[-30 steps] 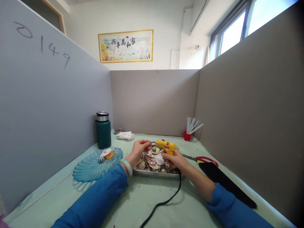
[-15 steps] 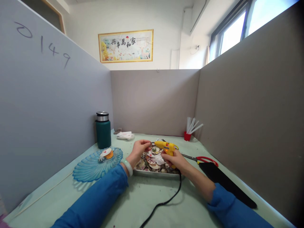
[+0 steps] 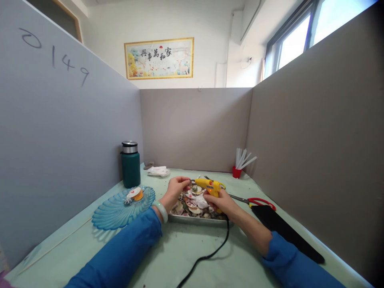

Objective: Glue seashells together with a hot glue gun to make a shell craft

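Observation:
A yellow hot glue gun with a small orange light is gripped in my right hand, its nozzle pointing left. Close to that nozzle, my left hand pinches with thumb and forefinger; whatever lies between them is too small to make out. Both hands are above a metal tray filled with seashells of several kinds. A white piece lies among the shells below the gun. The gun's black cord runs down toward the table's front edge.
On the left are a blue shell-shaped plate bearing some shells and a green bottle. A red cup of glue sticks stands back right. Red-handled scissors and a black strip lie right. Grey partitions enclose the table.

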### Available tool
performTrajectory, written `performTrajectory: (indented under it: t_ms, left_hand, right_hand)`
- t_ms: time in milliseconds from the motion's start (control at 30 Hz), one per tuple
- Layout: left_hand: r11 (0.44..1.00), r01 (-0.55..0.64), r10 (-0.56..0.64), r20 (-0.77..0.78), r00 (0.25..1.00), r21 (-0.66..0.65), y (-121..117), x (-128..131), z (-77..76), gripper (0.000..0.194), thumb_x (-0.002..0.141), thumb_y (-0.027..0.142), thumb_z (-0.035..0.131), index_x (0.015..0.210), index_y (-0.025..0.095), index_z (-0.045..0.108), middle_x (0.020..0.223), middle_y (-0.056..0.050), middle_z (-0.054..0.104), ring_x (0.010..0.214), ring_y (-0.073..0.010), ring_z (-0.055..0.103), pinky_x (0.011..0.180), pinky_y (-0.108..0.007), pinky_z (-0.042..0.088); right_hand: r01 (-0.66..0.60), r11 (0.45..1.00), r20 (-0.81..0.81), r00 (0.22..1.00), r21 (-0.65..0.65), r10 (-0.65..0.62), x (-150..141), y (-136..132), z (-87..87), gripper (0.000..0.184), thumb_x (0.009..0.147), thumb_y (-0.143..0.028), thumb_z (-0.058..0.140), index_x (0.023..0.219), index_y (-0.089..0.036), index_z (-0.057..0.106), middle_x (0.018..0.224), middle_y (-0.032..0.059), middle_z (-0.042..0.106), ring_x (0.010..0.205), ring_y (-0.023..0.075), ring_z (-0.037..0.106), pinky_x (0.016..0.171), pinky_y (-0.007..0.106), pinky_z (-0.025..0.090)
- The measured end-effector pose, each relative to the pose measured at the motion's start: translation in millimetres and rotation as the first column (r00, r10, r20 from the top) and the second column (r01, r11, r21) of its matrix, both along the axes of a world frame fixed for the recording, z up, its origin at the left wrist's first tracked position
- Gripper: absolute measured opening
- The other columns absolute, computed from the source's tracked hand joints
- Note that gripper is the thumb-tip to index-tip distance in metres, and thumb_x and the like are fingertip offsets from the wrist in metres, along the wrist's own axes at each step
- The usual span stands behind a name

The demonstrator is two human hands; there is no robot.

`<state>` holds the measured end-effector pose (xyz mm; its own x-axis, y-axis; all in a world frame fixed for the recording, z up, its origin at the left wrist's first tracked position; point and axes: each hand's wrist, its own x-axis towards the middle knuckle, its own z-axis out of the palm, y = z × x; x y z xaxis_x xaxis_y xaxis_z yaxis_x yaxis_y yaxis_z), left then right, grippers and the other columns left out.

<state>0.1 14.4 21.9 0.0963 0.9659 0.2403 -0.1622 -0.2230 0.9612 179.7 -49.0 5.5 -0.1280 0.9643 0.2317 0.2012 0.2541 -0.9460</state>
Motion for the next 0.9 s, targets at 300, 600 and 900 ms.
performTrajectory:
  t_ms: [300, 600, 900]
  left_hand:
    - [0.999, -0.042, 0.042, 0.027, 0.999, 0.002, 1.3, -1.8, -0.4, 0.021, 0.059, 0.021, 0.074, 0.073, 0.009, 0.065, 0.063, -0.004, 0.064, 0.048, -0.0096, 0.056, 0.052, -0.022, 0.047]
    - [0.997, -0.061, 0.065, 0.086, 0.994, -0.050, 7.2, -6.0, -4.8, 0.025, 0.059, 0.023, 0.074, 0.079, 0.009, 0.065, 0.069, -0.006, 0.066, 0.048, -0.0093, 0.057, 0.051, -0.022, 0.047]
    - [0.999, -0.035, 0.038, 0.082, 0.996, -0.039, 8.2, -6.4, -6.1, 0.030, 0.057, 0.027, 0.076, 0.079, 0.010, 0.065, 0.074, -0.007, 0.068, 0.050, -0.0090, 0.057, 0.052, -0.022, 0.047]
  right_hand:
    - [0.072, 0.997, 0.004, 0.997, -0.039, -0.072, 0.2, 2.4, 1.1, 0.027, 0.070, -0.042, 0.062, 0.080, -0.017, 0.056, 0.049, -0.0054, 0.046, 0.039, 0.0070, 0.038, 0.039, 0.020, 0.032]
    - [0.152, 0.927, 0.621, 0.703, 0.344, -0.346, 3.9, 7.6, 0.6, 0.039, 0.072, -0.047, 0.060, 0.098, -0.018, 0.062, 0.088, 0.0074, 0.067, 0.081, 0.0222, 0.059, 0.068, 0.028, 0.038]
    - [0.001, 0.955, 0.690, 0.692, 0.296, -0.214, 12.4, 11.5, 10.5, 0.039, 0.079, -0.052, 0.051, 0.093, -0.020, 0.068, 0.080, 0.0052, 0.068, 0.071, 0.0186, 0.059, 0.061, 0.025, 0.036]
